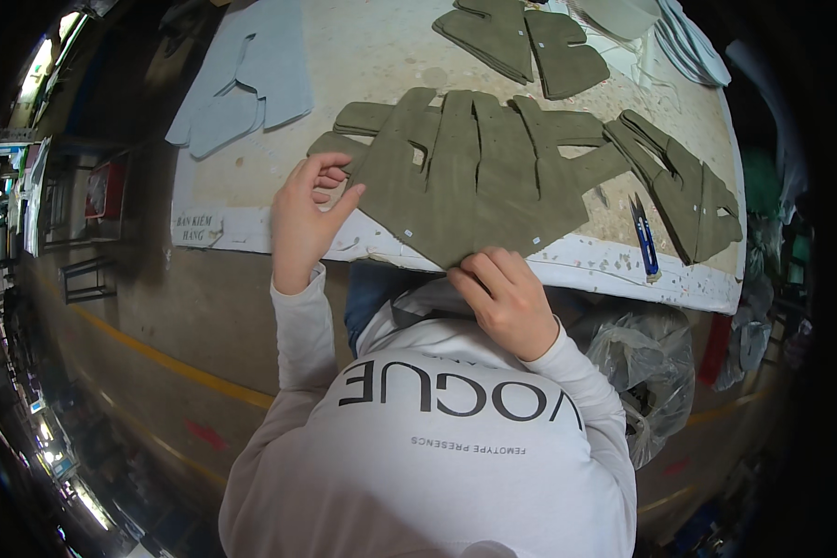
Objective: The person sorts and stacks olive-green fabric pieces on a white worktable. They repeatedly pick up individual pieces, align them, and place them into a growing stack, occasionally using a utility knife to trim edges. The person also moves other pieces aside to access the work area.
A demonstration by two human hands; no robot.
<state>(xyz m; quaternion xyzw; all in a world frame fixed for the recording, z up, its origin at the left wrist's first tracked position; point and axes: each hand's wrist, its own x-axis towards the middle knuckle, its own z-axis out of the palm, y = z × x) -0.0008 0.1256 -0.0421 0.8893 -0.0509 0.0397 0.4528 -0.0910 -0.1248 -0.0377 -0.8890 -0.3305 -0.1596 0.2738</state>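
Note:
Olive-green cut glove pieces (474,191), with finger strips and slots, lie overlapped in a fan at the table's near edge. Small white tags show on several of them. My right hand (510,299) is closed in a pinch on the lowest corner of the pieces, right at the edge. My left hand (309,209) is beside the fan's left end, thumb apart from the loosely bent fingers, close to a leftmost finger strip. Whether its fingertips touch that strip, I cannot tell. A further olive stack (684,186) lies against the fan's right side.
Blue-handled thread snips (645,244) lie right of the fan, near the table edge (567,270). More olive pieces (530,46) lie at the far side. Light-blue cut sheets (251,88) are at the far left. A clear plastic bag (646,367) hangs below the table at right.

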